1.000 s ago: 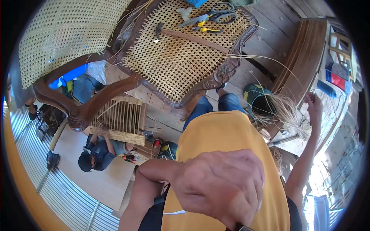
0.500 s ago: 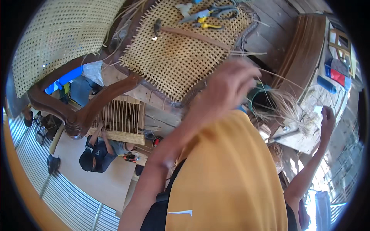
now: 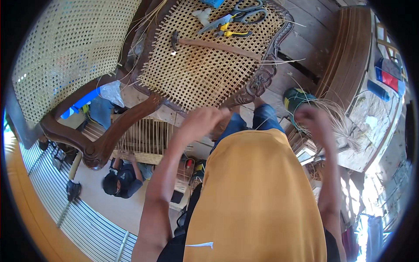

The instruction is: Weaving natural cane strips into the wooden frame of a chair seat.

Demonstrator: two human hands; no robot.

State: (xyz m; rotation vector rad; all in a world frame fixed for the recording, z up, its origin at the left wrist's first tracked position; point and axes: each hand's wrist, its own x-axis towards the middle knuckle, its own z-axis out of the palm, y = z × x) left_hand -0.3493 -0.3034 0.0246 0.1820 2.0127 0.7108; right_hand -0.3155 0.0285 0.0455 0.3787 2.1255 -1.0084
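My left hand (image 3: pixel 204 120) is at the carved front edge of the cane chair seat (image 3: pixel 200 74), fingers bent together; what they hold, if anything, is hidden. My right hand (image 3: pixel 313 120) is in front of the dark green bucket (image 3: pixel 293 98) among loose pale cane strands (image 3: pixel 338 120), its fingers curled but smeared by motion. On the seat lie a hammer (image 3: pixel 218 47), scissors (image 3: pixel 244 14), yellow-handled pliers (image 3: pixel 231 32), a white scrap (image 3: pixel 201 16) and a blue object (image 3: pixel 212 2). Below my hands is my yellow apron (image 3: pixel 253 187).
A cane panel in a dark wooden frame (image 3: pixel 70 56) fills the upper left. A co-worker (image 3: pixel 124 181) works at a slatted wicker piece (image 3: pixel 144 135). At the right, a worn bench (image 3: pixel 369 131) carries a blue cylinder (image 3: pixel 377 89); stacked wooden boards (image 3: pixel 342 52) stand beside it.
My left hand rose from in front of the apron toward the seat, then moved down and leftward. My right hand came inward from the far right to the bucket and strands.
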